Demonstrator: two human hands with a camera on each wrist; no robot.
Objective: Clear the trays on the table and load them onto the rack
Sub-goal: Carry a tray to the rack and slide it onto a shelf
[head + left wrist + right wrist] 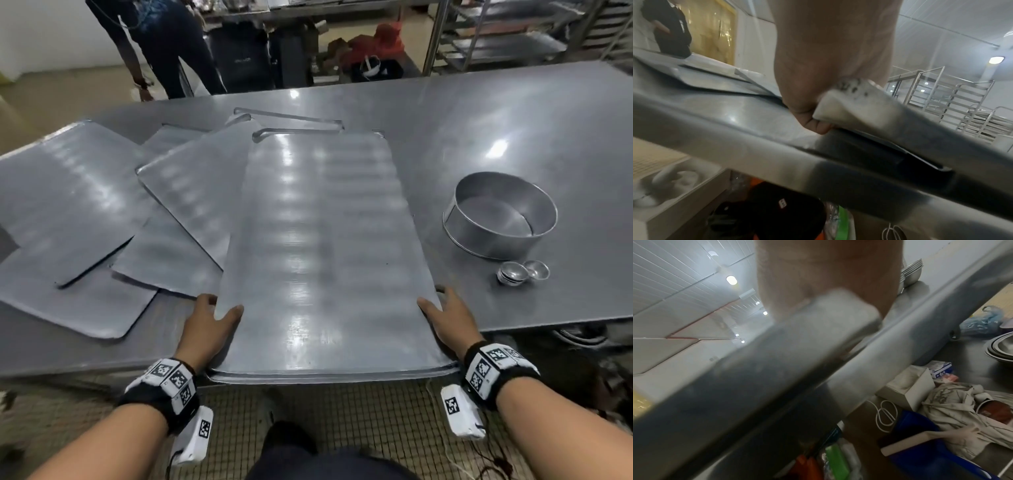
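Observation:
A long metal tray lies upside down with its near end past the front edge of the steel table; a second tray edge shows just beneath it. My left hand grips its left near side, thumb on top and fingers under the rim, as the left wrist view shows at the tray corner. My right hand grips the right near side the same way, with the tray edge blurred in the right wrist view. Several more trays lie overlapped on the left of the table. A tray rack stands behind the table at the far right.
A round metal cake tin and small metal cups sit on the table to the right of the tray. Another person stands beyond the far left of the table. Boxes, bags and cloth lie under the table.

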